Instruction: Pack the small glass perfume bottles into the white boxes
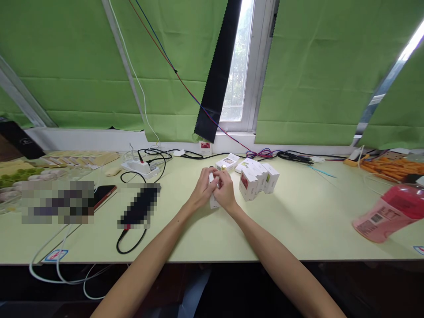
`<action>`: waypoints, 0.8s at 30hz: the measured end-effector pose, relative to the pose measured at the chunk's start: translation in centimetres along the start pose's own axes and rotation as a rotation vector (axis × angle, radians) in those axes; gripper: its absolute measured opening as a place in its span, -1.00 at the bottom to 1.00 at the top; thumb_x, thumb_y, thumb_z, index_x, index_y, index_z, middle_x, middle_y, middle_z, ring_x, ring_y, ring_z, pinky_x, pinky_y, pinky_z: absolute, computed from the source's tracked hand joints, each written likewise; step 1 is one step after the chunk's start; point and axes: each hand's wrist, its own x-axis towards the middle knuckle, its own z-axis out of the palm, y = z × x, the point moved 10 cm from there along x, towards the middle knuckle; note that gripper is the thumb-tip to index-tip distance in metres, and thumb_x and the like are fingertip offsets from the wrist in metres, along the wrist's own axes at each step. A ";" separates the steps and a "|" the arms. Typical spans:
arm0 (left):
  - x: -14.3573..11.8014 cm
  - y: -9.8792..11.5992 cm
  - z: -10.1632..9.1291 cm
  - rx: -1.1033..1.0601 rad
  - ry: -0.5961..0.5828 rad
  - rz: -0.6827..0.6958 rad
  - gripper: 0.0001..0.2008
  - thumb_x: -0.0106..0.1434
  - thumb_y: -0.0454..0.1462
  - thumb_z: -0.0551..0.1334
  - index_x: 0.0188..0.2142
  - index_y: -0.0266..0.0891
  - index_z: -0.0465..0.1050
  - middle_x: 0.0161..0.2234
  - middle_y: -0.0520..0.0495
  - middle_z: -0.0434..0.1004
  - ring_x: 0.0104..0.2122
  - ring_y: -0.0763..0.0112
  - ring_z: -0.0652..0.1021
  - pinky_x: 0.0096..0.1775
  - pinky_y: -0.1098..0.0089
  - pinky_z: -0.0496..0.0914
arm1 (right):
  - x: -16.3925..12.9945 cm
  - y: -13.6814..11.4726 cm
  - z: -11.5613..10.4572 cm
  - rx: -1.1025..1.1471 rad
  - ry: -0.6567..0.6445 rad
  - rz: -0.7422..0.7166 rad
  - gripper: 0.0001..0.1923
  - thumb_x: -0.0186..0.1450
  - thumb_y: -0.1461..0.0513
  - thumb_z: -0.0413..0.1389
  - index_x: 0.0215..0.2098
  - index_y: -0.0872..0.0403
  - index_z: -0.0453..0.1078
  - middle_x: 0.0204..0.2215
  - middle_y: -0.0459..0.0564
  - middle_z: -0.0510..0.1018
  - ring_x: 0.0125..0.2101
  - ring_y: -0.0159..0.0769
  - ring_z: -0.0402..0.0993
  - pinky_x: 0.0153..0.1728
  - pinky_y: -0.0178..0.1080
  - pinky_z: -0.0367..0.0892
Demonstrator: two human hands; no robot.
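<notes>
Both hands meet over a small white box [214, 202] standing on the table. My left hand [202, 189] has its fingers closed around the box's left side and top. From the other side my right hand [225, 189] grips it, fingers bent and thumb near the left thumb. A white flap or edge shows between the hands; the rest of the box's top is hidden by fingers. Just behind the hands lies another white box [228, 160], with a small yellowish round piece [224, 167] by it. Several similar printed white boxes [249, 185] stand close together to the right.
At left, a black phone-like device [141, 206] lies with a cable, near a white power strip [141, 168]. A pink bottle [386, 214] stands at right. Black cables [294, 157] run along the wall. Food packs [380, 168] sit at the far right.
</notes>
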 end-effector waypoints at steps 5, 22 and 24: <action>0.0 0.2 0.0 0.031 -0.002 -0.010 -0.67 0.47 -0.01 0.04 0.04 -0.12 0.35 0.00 -0.16 0.40 0.05 0.17 0.47 0.12 0.13 0.40 | 0.0 0.0 0.0 0.017 0.004 -0.011 -0.87 0.25 0.28 0.02 -0.28 0.05 0.40 -0.30 0.00 0.43 -0.35 -0.25 0.32 -0.37 -0.22 0.26; 0.1 0.1 0.1 0.056 -0.019 -0.049 -0.64 0.47 0.02 0.06 0.06 -0.13 0.35 0.01 -0.15 0.40 0.05 0.20 0.46 0.14 0.18 0.38 | 0.1 0.0 0.1 0.037 -0.015 -0.011 -0.79 0.25 0.32 -0.02 -0.23 0.03 0.43 -0.25 0.05 0.49 -0.17 -0.13 0.43 -0.19 -0.13 0.39; 0.1 0.2 0.1 0.055 -0.019 -0.050 -0.64 0.47 0.02 0.06 0.06 -0.12 0.35 0.01 -0.15 0.40 0.05 0.19 0.46 0.14 0.17 0.38 | 0.2 0.0 0.0 0.035 -0.004 -0.017 -0.79 0.25 0.32 -0.02 -0.23 0.03 0.43 -0.26 0.05 0.49 -0.17 -0.13 0.43 -0.18 -0.12 0.40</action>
